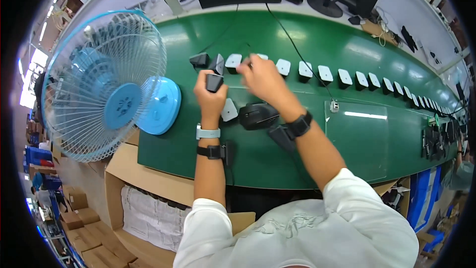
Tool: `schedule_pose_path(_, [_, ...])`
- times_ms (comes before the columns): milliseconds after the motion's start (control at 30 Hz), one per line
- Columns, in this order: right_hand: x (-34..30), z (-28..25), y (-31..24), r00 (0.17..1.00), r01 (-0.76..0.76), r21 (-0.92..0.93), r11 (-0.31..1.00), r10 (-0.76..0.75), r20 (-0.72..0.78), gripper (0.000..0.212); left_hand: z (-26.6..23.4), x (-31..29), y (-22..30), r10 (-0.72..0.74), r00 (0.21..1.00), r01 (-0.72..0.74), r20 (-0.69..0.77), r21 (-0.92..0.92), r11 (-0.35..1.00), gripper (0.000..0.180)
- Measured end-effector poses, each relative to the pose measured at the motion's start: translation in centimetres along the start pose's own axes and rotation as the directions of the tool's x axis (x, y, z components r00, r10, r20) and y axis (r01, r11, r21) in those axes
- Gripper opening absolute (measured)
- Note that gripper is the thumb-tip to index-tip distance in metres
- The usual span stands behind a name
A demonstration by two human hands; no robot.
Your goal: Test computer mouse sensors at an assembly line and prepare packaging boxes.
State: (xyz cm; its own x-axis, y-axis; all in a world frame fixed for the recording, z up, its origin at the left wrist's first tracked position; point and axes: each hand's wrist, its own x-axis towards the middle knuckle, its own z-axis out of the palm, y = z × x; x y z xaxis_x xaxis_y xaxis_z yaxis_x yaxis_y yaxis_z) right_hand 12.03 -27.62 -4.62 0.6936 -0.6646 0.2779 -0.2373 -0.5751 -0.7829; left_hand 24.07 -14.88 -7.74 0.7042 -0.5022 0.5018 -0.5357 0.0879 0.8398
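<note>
My left hand [209, 100] is closed around a small black block-shaped device [214, 83], held above the green table. Just to its right, my right hand [267, 80] is raised with its fingertips pinched together. Whatever those fingers hold is too blurred to make out; a thin dark strand shows above them. Two dark devices [199, 60] lie beyond my left hand, on their sides. A single white-topped device [229, 110] sits beside my left wrist. Under my right forearm is a larger black rounded object [258, 115], resembling a computer mouse.
A long row of black devices with white tops [325, 74] curves along the green table [297, 159] to the right. A blue fan [121, 105] stands left. A cable with a connector [334, 106] hangs across the work surface. An open carton [148, 168] sits below the front edge.
</note>
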Motion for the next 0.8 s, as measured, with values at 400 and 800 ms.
schedule_pose_path(400, [-15.2,-12.3,2.1,0.998,0.062,0.302,0.951,-0.069,0.012,0.058,1.2,5.8,-4.9,0.532,0.797,-0.601,0.287,0.278,0.75,0.033])
schedule_pose_path(800, [-71.9,-39.2,10.4,0.134,-0.971,-0.027,0.237,0.451,-0.883,0.034,-4.1,16.7,-22.6,-0.115,0.849,-0.191,0.516,0.501,0.844,0.044])
